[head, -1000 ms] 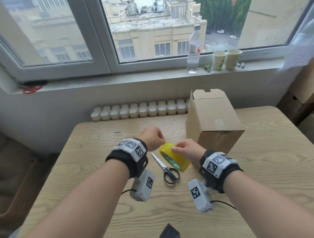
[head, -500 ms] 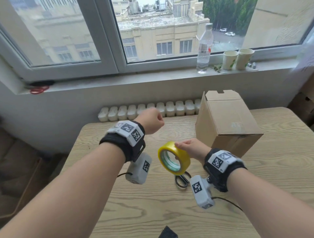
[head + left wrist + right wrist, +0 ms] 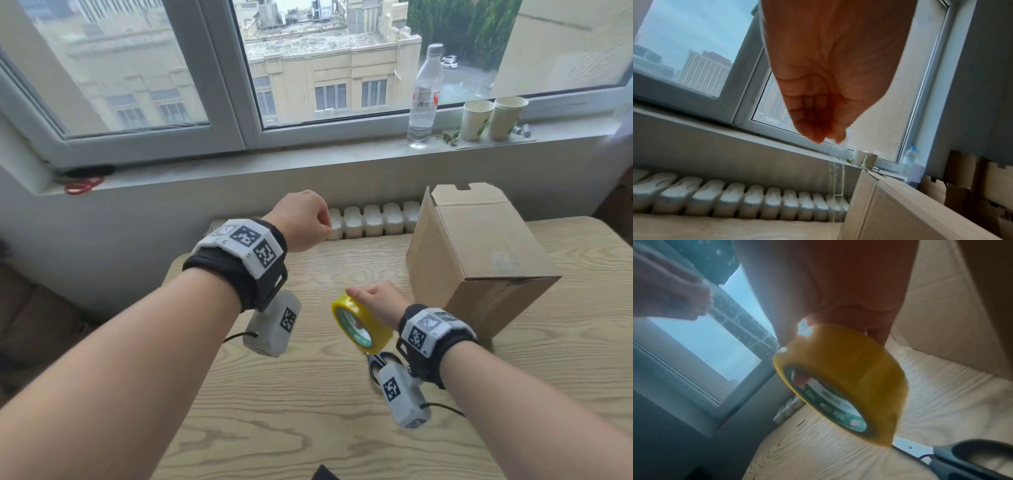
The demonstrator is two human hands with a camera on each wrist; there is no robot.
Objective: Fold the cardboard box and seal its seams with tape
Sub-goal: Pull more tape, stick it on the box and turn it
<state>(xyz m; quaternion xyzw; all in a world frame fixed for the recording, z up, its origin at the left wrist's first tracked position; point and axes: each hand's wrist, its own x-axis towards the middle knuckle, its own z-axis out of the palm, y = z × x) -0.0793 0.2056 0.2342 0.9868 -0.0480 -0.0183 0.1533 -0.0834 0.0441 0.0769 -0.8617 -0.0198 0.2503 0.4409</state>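
Note:
My right hand (image 3: pixel 375 303) grips a yellow tape roll (image 3: pixel 359 325) above the wooden table (image 3: pixel 308 411); the roll (image 3: pixel 842 378) shows a green inner label. My left hand (image 3: pixel 301 221) is raised up and to the left of the roll, pinching the free end of the clear tape strip (image 3: pixel 836 172), which stretches down from its fingertips (image 3: pixel 818 138). The strip (image 3: pixel 740 316) runs between both hands. The folded cardboard box (image 3: pixel 479 260) stands on the table to the right, one flap raised at its far end.
Scissors (image 3: pixel 378 365) lie on the table under the right wrist, their black handle (image 3: pixel 972 457) close by. On the windowsill stand a water bottle (image 3: pixel 424 96) and two paper cups (image 3: pixel 491 118). A white radiator (image 3: pixel 373 219) runs behind the table. Stacked cardboard (image 3: pixel 972 186) is at the right.
My left hand has risen and moved away from the roll, drawing the tape out longer. My right hand keeps its hold on the roll, now tilted over the scissors.

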